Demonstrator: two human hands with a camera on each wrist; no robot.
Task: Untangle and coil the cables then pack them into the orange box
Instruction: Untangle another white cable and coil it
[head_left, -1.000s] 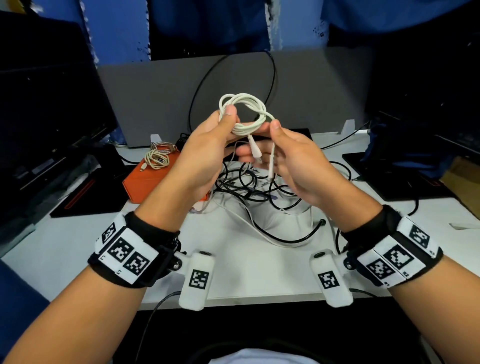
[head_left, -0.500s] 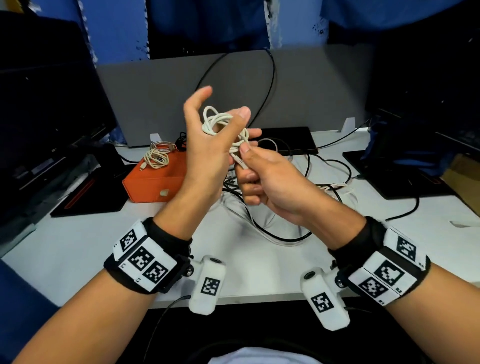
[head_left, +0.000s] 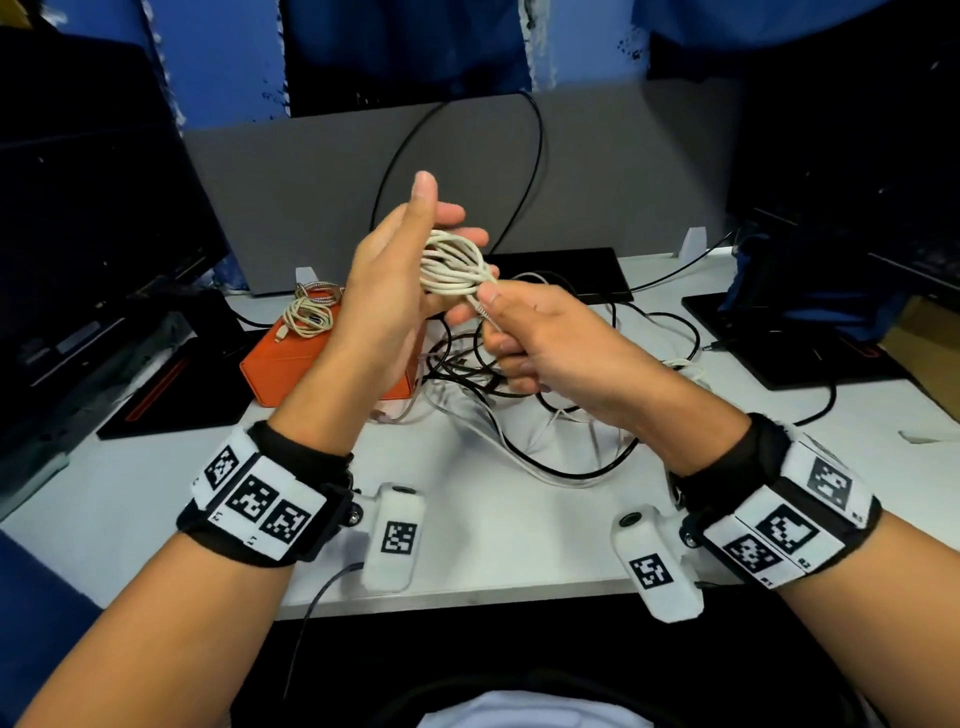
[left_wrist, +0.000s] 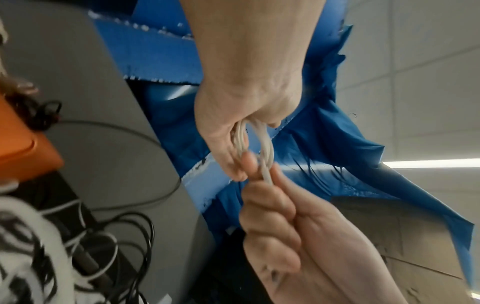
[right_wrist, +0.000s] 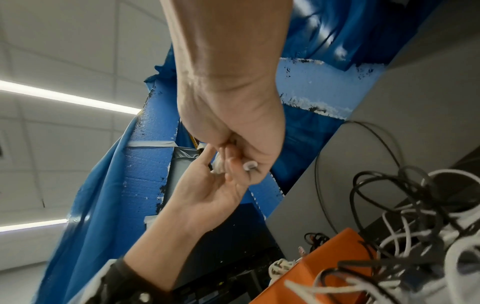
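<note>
A white cable coil (head_left: 451, 265) hangs over the fingers of my raised left hand (head_left: 441, 234), whose thumb stands up clear of it. My right hand (head_left: 485, 304) pinches the cable's free end just below the coil, between thumb and forefinger. In the left wrist view the coil (left_wrist: 267, 148) runs from my left palm down into the right fingers (left_wrist: 262, 201). The right wrist view shows a white plug (right_wrist: 250, 164) at my right fingers. The orange box (head_left: 291, 358) sits shut on the table, behind and left of my hands.
A coiled braided cable (head_left: 311, 312) lies on top of the orange box. A tangle of black and white cables (head_left: 524, 384) spreads across the white table (head_left: 493, 525) under my hands. Dark monitors stand left and right, and a grey panel at the back.
My right hand let go of the coil and took its free end. The left hand turned, its thumb lifted off the coil, and the coil shrank to a tighter bundle.
</note>
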